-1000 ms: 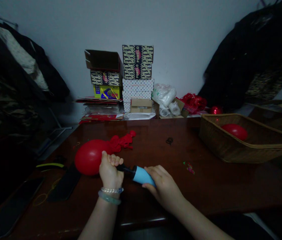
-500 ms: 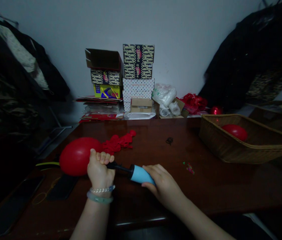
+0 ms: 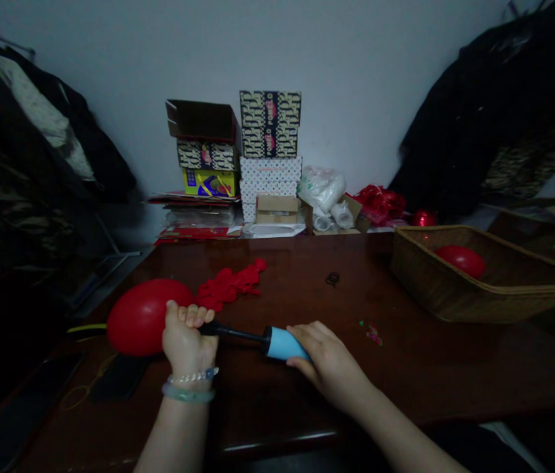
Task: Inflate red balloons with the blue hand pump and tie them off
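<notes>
An inflated red balloon lies on its side at the left, against my left hand. That hand is closed round the black end of a hand balloon pump, and the balloon's neck is hidden behind the fingers. A thin black rod runs from the fist to the pump's light-blue barrel. My right hand is wrapped round the barrel's right end. Beyond the left fist lies a cluster of flat red balloons.
A wicker basket with another red balloon stands at the right. A black tangle and small colourful bits lie on the dark table. Phone-like dark slabs lie left. Stacked boxes stand behind.
My hands have moved slightly apart, and more of the pump's black rod shows. The balloon and left hand have shifted left and down; the right hand is a little further right.
</notes>
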Demonstrator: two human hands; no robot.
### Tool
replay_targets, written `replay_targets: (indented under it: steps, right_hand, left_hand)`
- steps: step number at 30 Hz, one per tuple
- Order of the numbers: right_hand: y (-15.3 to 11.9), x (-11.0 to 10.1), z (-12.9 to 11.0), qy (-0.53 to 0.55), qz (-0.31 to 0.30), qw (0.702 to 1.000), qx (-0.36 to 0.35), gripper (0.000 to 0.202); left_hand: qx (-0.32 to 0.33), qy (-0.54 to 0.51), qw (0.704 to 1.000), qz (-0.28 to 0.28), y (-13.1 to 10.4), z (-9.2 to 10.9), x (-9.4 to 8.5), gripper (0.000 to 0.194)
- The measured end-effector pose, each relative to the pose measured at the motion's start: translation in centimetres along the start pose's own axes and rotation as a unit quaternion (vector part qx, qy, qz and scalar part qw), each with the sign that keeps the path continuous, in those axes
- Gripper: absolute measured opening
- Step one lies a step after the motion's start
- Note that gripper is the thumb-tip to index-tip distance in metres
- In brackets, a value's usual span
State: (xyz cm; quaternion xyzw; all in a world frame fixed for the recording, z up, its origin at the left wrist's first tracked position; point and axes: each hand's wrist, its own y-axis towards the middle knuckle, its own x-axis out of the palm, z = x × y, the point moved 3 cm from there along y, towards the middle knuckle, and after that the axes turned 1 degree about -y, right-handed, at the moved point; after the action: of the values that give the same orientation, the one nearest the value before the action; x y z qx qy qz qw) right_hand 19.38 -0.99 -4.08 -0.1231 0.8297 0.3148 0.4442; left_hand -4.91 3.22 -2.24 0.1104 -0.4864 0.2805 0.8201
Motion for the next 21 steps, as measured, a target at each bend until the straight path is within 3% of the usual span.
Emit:
replay_targets:
  steps: [14, 21]
  right_hand:
    - [-0.3, 0.9, -1.5, 0.012, 0.042, 0.999, -0.011, 0.045]
    - [-0.4, 1.0, -1.8, 0.015, 0.034, 0.999, -0.012, 0.045]
  left_hand:
    - [-0.048, 0.028, 0.998, -0.012, -3.5, -3.7, 1.2, 0.047]
    - [-0.042, 0.033, 0.998, -0.024, -3.1, -3.0, 1.0, 0.045]
